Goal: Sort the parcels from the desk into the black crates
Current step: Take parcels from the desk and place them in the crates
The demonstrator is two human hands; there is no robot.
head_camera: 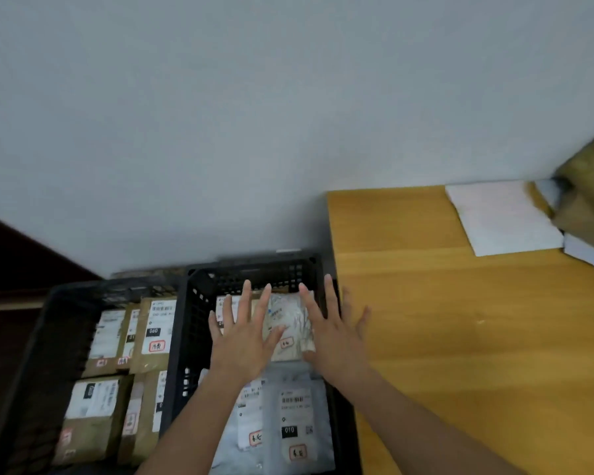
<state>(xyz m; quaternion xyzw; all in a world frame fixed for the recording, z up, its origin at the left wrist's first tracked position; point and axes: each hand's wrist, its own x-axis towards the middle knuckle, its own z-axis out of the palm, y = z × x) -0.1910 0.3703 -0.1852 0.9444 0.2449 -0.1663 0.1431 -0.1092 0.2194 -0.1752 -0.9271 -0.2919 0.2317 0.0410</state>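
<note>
Two black crates stand side by side left of the wooden desk [460,320]. The right crate [192,323] holds a crinkled clear-wrapped parcel [294,325] at its far end and grey mailer bags [295,423] nearer me. My left hand [242,334] and my right hand [333,332] are spread with straight fingers over the clear parcel, one on each side of it. The left crate [59,323] is filled with several brown parcels [93,416] bearing white labels.
On the desk's far right lie a white flat mailer [501,217], another white piece [587,255] and a brown paper parcel [590,200]. A pale wall runs behind the crates and desk. Dark wood shows at the far left.
</note>
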